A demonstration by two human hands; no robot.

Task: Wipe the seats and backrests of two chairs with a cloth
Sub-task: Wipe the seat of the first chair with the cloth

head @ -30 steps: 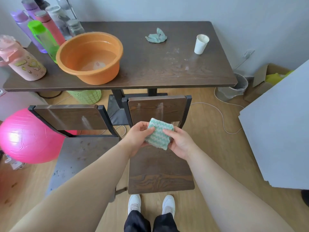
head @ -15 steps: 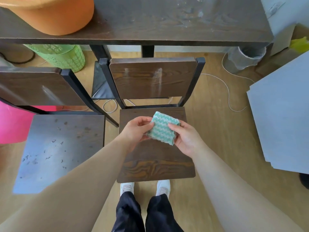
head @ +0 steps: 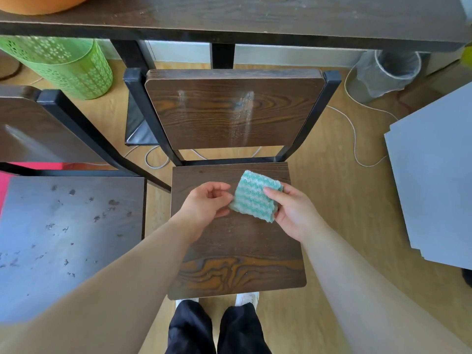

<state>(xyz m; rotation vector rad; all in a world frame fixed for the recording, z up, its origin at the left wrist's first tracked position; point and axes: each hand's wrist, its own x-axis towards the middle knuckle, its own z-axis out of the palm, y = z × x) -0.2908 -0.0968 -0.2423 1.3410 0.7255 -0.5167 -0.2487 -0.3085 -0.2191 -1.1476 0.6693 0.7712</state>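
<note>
Now the view has tipped down and drawn closer: the table (head: 255,24) is only a dark edge across the top of the frame, and the orange basin (head: 38,3) a sliver in the upper left corner, where a second ago the whole tabletop showed; the wooden chair (head: 237,251) at centre fills the frame instead. The striped green cloth (head: 255,198), folded into a pad, hangs in the air just above the rear of that chair's seat, lower against the chair than before; the right hand (head: 293,213) grips it, thumb on top and fingers beneath its right edge. The left hand (head: 204,203), which had been clasping the cloth's left side, has loosened; its fingers are curled with the tips at the cloth's left edge, and whether they still pinch it I cannot tell from this angle. That reads as a handover to the right hand, so wiping is about to begin rather than under way. Pale streaks run down the backrest (head: 229,108) of the centre chair; the second chair (head: 63,238) at lower left has a seat dotted with dark specks; neither looks wiped yet, so the whole task probably lies ahead.
</note>
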